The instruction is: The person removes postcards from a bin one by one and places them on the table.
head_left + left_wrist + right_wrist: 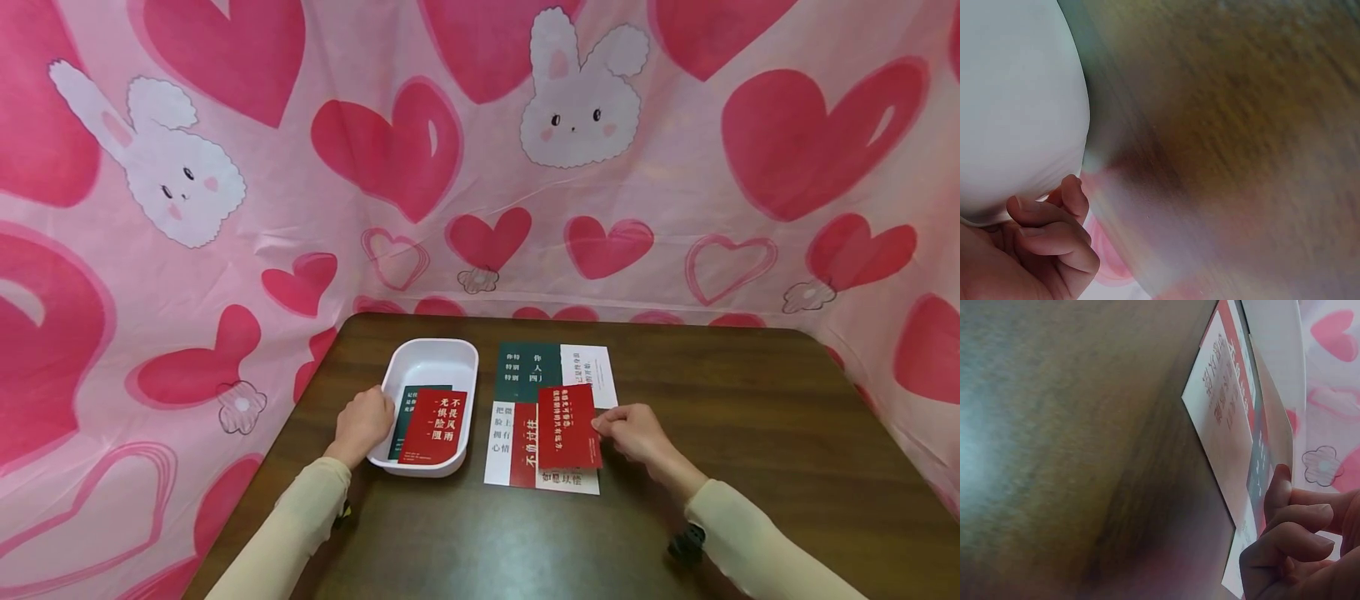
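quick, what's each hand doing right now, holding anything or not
Left hand: fingers curled against the outer wall of the white tray, steadying it.
Right hand: pinching the right edge of a red card above the spread cards.

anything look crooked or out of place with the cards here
The red card pinched by the right hand sits tilted across the flat cards on the brown table. In the white plastic tray, a red card lies slanted over a dark green one.
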Motion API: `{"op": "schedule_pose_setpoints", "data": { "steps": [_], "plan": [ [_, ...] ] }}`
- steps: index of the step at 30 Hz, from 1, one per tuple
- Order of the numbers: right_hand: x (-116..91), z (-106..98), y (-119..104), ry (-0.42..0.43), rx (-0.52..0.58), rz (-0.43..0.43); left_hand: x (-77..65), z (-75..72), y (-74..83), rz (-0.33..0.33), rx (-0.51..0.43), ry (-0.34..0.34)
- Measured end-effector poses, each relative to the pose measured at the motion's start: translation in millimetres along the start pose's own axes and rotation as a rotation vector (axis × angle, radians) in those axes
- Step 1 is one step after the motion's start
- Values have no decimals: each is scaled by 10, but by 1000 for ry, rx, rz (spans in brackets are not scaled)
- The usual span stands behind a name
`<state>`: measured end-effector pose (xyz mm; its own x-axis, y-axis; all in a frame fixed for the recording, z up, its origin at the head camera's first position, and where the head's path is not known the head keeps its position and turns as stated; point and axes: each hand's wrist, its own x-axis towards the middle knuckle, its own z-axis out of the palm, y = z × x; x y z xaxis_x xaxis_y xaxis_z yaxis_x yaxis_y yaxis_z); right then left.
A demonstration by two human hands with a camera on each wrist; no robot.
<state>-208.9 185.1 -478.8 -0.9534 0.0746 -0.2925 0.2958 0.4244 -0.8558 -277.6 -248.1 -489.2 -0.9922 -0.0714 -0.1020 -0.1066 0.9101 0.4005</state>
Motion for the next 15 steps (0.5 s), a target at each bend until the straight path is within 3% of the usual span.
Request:
{"op": "schedule_pose_setpoints", "data": {
  "steps": [15],
  "plan": [
    [-97, -94, 142, -14, -19, 35, 13, 10, -9, 19, -5, 5]
  ]
}}
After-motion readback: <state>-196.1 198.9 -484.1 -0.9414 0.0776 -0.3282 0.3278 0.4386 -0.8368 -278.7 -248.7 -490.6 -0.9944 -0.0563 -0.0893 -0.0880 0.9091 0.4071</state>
